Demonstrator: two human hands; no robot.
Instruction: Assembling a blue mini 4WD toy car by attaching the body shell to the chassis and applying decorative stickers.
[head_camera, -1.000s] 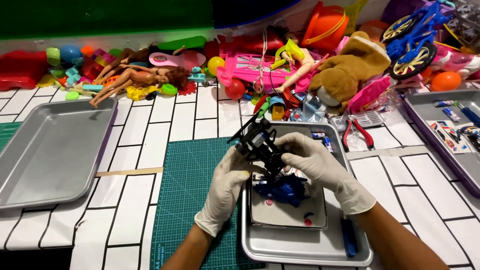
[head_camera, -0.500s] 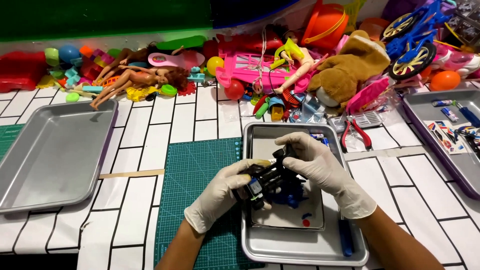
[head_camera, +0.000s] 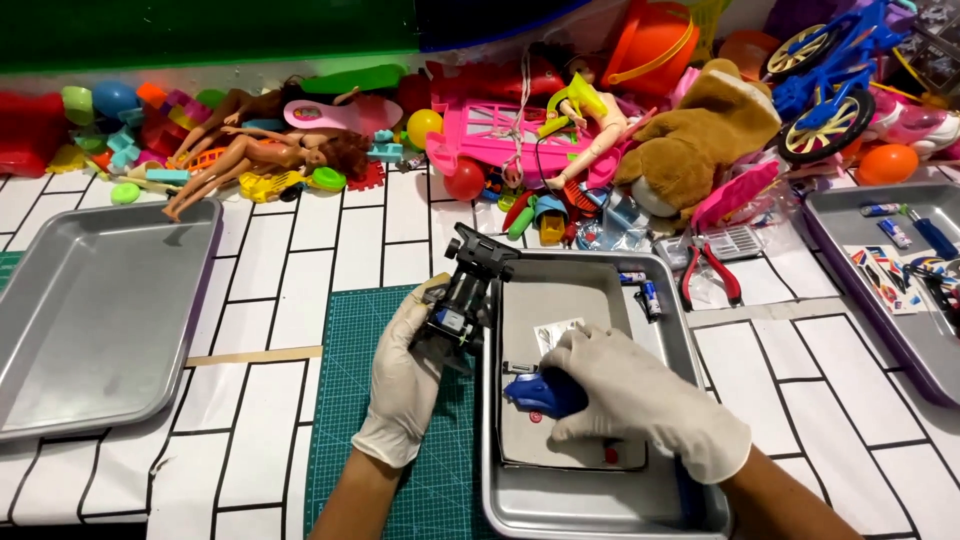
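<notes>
- We are gripping the black toy chassis in our left hand, at ten o'clock of the middle tray.
- Our right hand is closing over the blue shell inside the tray; separating seems underway, and next calls for a steady lift.

White gloves on both hands

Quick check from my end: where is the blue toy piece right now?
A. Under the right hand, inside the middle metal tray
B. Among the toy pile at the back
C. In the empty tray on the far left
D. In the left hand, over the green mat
A: the right hand covers the blue toy piece inside the middle metal tray, while the left hand holds a black mechanism over the green mat.
</notes>
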